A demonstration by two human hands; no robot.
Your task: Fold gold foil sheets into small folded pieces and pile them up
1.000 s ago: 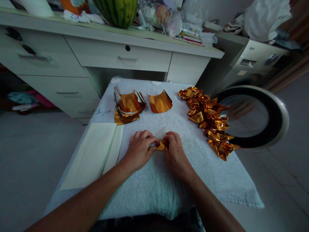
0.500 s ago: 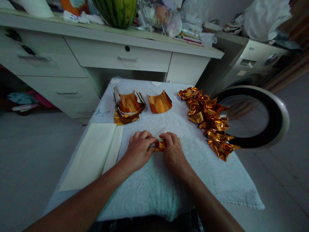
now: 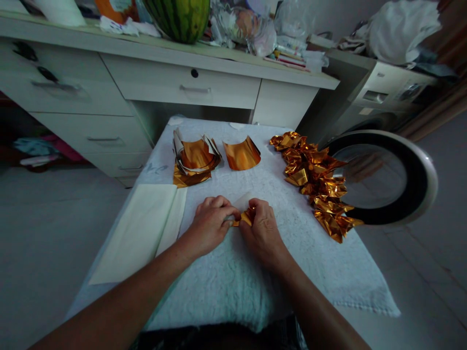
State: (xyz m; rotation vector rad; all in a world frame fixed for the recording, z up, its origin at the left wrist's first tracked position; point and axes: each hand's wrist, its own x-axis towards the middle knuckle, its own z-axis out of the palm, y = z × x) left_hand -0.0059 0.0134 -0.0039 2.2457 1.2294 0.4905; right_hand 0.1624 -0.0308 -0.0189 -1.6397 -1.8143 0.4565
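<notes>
Between my two hands is a small piece of gold foil paper (image 3: 246, 218), partly folded, with a pale translucent sheet (image 3: 242, 201) showing just behind it. My left hand (image 3: 212, 219) pinches the foil's left end with thumb and fingers. On the right end, my right hand (image 3: 261, 228) is closed, its thumb tucked low against the foil. My fingers cover much of the piece. Beyond them lie a single curved gold foil sheet (image 3: 242, 154) and a stack of curled foil sheets (image 3: 197, 156). Crumpled, folded gold foil pieces (image 3: 321, 182) form a row to the right.
A cloth (image 3: 215, 287) covers the low table. Cream paper sheets (image 3: 136, 228) lie at its left. An open washing machine door (image 3: 419, 180) stands close at the right edge. Behind is a drawer cabinet (image 3: 160, 82) with a watermelon (image 3: 178, 19) and plastic bags on top.
My right thumb has moved down and inward along the foil, and more of the gold piece shows between my hands. My left hand keeps nearly the same place.
</notes>
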